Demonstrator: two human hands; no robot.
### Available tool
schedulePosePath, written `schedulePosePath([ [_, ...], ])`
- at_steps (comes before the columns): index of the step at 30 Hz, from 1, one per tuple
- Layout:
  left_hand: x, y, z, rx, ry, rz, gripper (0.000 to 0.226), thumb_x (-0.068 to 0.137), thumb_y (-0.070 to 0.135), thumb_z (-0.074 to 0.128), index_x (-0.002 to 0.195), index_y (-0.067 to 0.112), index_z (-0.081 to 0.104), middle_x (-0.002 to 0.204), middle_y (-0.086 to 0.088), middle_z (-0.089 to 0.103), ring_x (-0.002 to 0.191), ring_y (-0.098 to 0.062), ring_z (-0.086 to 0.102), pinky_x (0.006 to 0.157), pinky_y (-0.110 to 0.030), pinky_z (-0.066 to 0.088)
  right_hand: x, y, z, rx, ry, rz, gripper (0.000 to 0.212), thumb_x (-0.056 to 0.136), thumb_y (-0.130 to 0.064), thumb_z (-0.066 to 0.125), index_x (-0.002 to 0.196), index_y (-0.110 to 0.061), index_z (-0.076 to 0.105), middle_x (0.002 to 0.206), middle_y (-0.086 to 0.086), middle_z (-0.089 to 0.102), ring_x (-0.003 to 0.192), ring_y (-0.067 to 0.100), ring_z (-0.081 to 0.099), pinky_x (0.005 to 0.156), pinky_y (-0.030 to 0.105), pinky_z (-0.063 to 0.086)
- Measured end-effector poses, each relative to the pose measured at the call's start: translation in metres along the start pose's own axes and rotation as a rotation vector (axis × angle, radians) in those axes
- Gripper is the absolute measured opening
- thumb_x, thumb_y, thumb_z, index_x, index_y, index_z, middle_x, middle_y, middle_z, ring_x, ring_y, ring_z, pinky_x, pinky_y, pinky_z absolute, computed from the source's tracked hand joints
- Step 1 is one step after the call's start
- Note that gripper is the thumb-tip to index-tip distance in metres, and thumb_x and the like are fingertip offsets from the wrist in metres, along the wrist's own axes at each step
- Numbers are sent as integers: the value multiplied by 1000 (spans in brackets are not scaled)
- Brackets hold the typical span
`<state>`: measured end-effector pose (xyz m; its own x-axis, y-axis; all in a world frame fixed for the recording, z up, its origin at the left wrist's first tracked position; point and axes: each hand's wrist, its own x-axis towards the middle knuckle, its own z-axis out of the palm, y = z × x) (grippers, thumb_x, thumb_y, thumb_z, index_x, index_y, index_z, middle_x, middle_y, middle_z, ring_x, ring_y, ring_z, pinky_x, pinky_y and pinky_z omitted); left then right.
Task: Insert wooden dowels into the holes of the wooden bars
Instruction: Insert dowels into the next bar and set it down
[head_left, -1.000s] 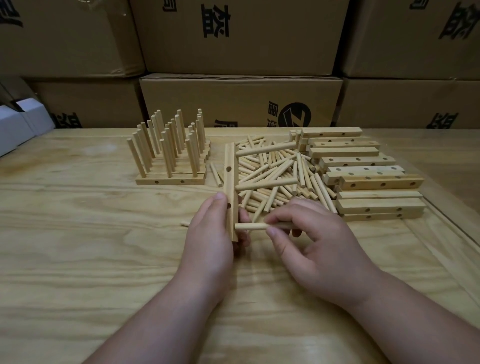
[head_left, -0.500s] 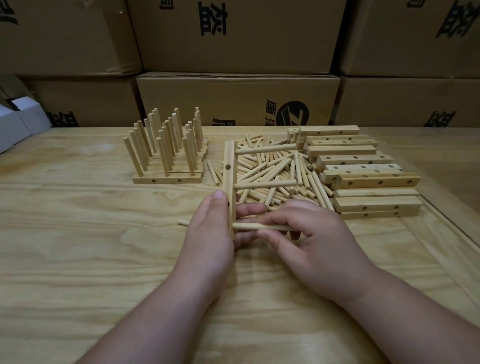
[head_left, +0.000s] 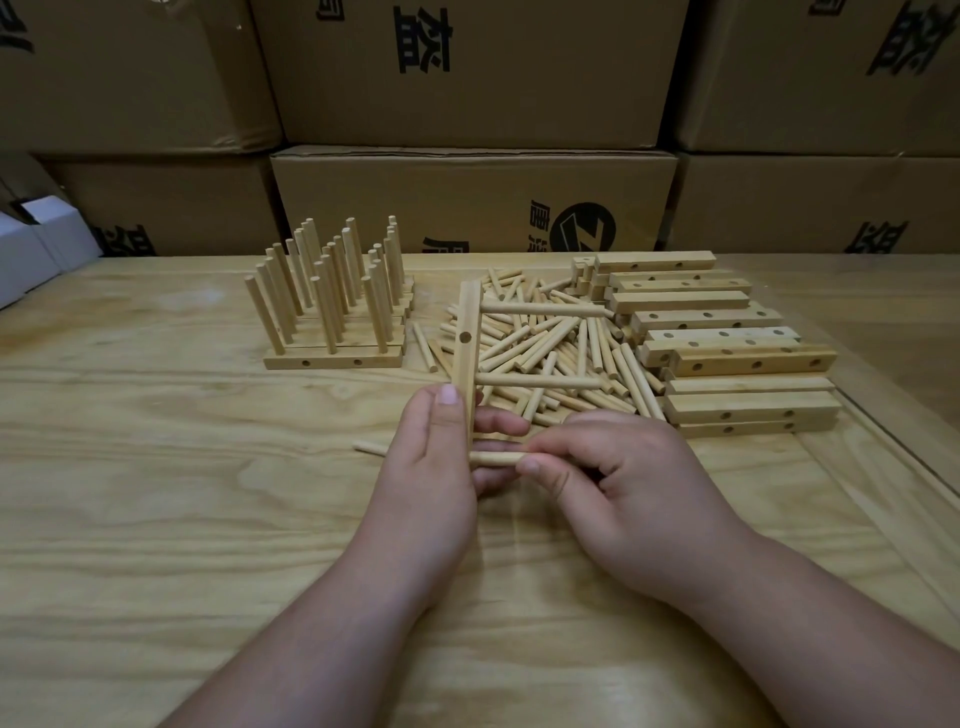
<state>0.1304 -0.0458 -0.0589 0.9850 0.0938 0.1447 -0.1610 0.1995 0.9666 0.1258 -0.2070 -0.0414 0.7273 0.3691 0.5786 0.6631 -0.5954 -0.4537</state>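
Looking down from the head camera, the left hand (head_left: 431, 462) hides the near end of the wooden bar (head_left: 466, 358), so the hole there cannot be seen; thumb on the left face and fingers curled round the right, it grips the bar, which points away from the person near the middle of the table (head_left: 156, 493). Two dowels already stick out sideways from the bar's right face, and one empty hole shows on its top. The right hand (head_left: 618, 493) pinches a third dowel (head_left: 496, 458) between thumb and forefinger, its left tip at the bar's near end (seemingly at or in a hole, though the fingers cover the joint). Behind lies a loose heap of dowels (head_left: 545, 353), pale and round. To its right, stacked drilled bars (head_left: 727, 358); to its left, finished bars (head_left: 332, 332) with upright dowels. One stray dowel (head_left: 370, 447) is partly hidden by the left hand. Cardboard boxes (head_left: 467, 197) fill the background, their print cut off.
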Motion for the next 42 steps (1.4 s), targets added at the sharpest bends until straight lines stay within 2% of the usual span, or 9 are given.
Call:
schedulePosePath([
  [6, 1, -2, -1, 41, 0, 14, 36, 109, 37, 32, 104, 10, 56, 88, -3, 76, 73, -17, 74, 65, -27, 60, 1, 0, 0, 44, -1, 27, 16, 92, -28, 64, 92, -26, 79, 81, -11, 72, 81, 3, 66, 72, 29, 52],
  [11, 1, -2, -2, 56, 25, 36, 38, 108, 41, 32, 103, 14, 58, 90, -3, 76, 75, -18, 74, 66, -28, 60, -2, 1, 6, 74, 45, 39, 16, 90, -26, 66, 98, -21, 80, 84, -15, 70, 84, -3, 64, 75, 12, 47],
  [14, 2, -1, -2, 26, 60, 13, 41, 109, 40, 31, 103, 12, 61, 90, -5, 76, 75, -21, 75, 64, -29, 60, -1, -2, 9, 83, 42, 23, 18, 88, -28, 69, 103, -26, 78, 81, -18, 65, 81, -4, 60, 75, 7, 42],
  [21, 2, -2, 0, -4, 72, -11, 42, 110, 37, 27, 109, 14, 62, 97, -4, 78, 81, -19, 76, 61, -27, 59, 1, -5, 8, 63, 15, -14, 23, 93, -23, 66, 112, -31, 76, 85, -31, 58, 86, -10, 57, 77, 7, 40],
  [25, -1, -1, 0, 33, 53, 22, 40, 110, 39, 26, 113, 15, 59, 101, -2, 78, 85, -21, 76, 66, -32, 63, 0, -6, 7, 73, 1, 0, 23, 93, -24, 64, 112, -30, 77, 86, -26, 64, 86, -9, 59, 77, 8, 41],
  [30, -1, -4, -3, 36, 54, 42, 44, 109, 42, 27, 111, 14, 61, 100, -1, 78, 81, -18, 76, 61, -25, 58, -2, -13, 11, 64, 23, -1, 22, 94, -25, 62, 110, -26, 77, 90, -14, 73, 88, 2, 65, 78, 27, 52],
  [36, 0, -3, -3, 7, -32, 35, 44, 109, 41, 26, 117, 13, 59, 99, -1, 79, 85, -16, 77, 62, -23, 58, 1, -10, 4, 88, -39, 28, 23, 93, -23, 62, 110, -30, 77, 89, -17, 72, 89, -2, 63, 79, 14, 45],
  [40, -3, -3, 0, 10, -35, 90, 42, 106, 44, 28, 116, 15, 56, 102, 1, 78, 82, -15, 76, 61, -22, 57, -1, -14, 6, 68, -9, 32, 23, 93, -24, 61, 109, -28, 78, 88, -17, 71, 88, 0, 63, 78, 19, 49],
  [42, -4, -3, 1, 18, -29, 124, 48, 98, 52, 32, 116, 14, 55, 101, 2, 78, 82, -14, 75, 61, -22, 58, -2, -15, 7, 52, 21, 32, 21, 91, -23, 64, 106, -28, 78, 86, -20, 69, 86, -2, 63, 76, 18, 49],
])
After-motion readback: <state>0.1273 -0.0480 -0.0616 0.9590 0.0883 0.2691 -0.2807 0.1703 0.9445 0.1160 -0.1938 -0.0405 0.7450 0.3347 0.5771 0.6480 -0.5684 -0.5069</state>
